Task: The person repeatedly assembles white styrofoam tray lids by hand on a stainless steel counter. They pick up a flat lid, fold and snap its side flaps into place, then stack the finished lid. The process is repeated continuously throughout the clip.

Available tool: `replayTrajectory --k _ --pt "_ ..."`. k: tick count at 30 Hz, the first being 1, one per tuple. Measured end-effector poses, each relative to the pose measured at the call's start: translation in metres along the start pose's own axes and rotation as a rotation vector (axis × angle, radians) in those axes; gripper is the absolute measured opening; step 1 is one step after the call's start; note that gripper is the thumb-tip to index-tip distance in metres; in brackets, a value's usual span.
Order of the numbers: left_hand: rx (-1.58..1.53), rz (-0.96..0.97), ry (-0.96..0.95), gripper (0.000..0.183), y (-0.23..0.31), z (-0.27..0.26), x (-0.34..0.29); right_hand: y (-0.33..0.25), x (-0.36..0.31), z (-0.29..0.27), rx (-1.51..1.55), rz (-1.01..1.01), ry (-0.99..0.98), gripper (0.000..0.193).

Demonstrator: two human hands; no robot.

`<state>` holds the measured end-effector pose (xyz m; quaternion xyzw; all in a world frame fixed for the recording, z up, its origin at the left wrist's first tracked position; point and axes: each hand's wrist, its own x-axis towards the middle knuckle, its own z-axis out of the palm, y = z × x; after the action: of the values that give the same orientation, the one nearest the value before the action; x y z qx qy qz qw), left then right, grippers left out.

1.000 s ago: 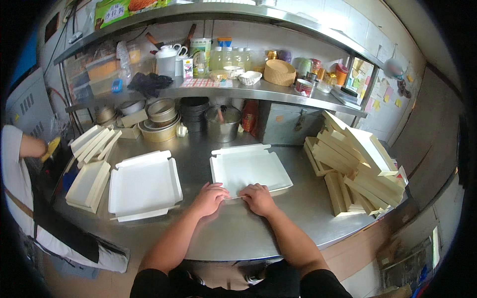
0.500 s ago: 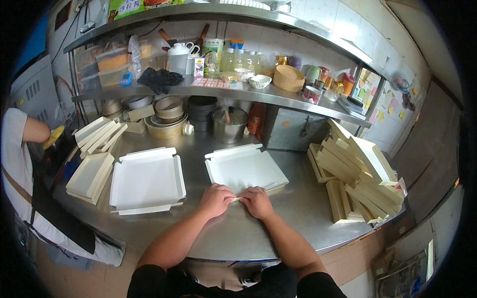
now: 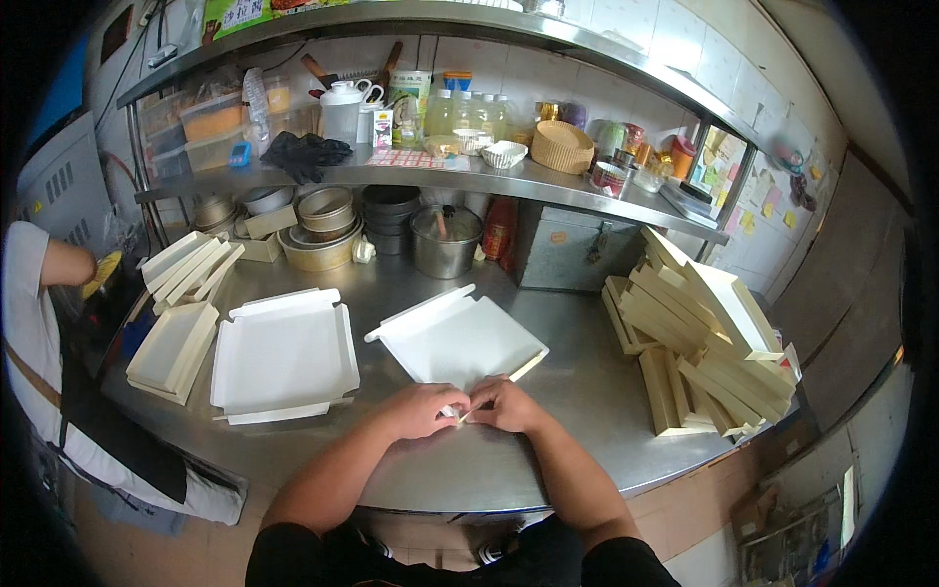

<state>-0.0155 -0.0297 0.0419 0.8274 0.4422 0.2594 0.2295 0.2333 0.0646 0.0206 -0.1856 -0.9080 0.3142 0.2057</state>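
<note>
In front of me a partly folded white cardboard tray (image 3: 455, 338) lies at an angle on the steel table. My left hand (image 3: 426, 409) and my right hand (image 3: 497, 403) meet at its near corner, their bent fingers pinching the cardboard there. The fingers hide most of that corner. The tray's far left flap and right side stand partly raised. Left of it lies a second white cardboard tray (image 3: 286, 357), its edge flaps partly up, with no hand touching it.
Folded cream cardboard trays (image 3: 719, 352) lie heaped at the right, and more folded trays (image 3: 174, 350) sit at the left. A lidded steel pot (image 3: 445, 240) and a grey metal box (image 3: 572, 249) line the back under a loaded shelf (image 3: 440, 176). Another person (image 3: 44, 293) stands at far left.
The tray under my hands has turned, its far edge swinging left and its near corner now between my fingers. Both hands have moved slightly nearer to me.
</note>
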Motion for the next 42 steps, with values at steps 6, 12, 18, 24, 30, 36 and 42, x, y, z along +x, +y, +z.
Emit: replayTrajectory --k 6,12,18,24,30,36,42 --pt "0.182 -0.112 -0.119 0.034 0.012 -0.003 0.007 0.008 0.001 -0.002 0.022 0.002 -0.095 0.023" --pt "0.211 -0.228 -0.33 0.039 0.042 -0.021 0.01 -0.014 -0.001 -0.001 -0.091 0.016 -0.068 0.048" --pt "0.134 0.08 -0.075 0.033 0.012 0.004 0.0 -0.02 -0.003 -0.004 -0.237 0.113 -0.174 0.056" --pt "0.296 0.25 0.018 0.024 0.008 0.004 0.008 -0.02 -0.004 -0.014 -0.232 0.182 -0.166 0.053" --pt "0.134 0.133 -0.136 0.021 -0.01 0.008 0.015 -0.009 -0.007 -0.012 -0.158 0.135 -0.175 0.038" --pt "0.184 0.134 -0.033 0.026 -0.01 0.005 0.003 -0.023 -0.004 -0.007 -0.118 0.135 -0.2 0.028" --pt "0.222 0.127 -0.045 0.032 -0.011 0.005 0.004 -0.006 -0.005 0.001 0.006 -0.044 -0.181 0.022"
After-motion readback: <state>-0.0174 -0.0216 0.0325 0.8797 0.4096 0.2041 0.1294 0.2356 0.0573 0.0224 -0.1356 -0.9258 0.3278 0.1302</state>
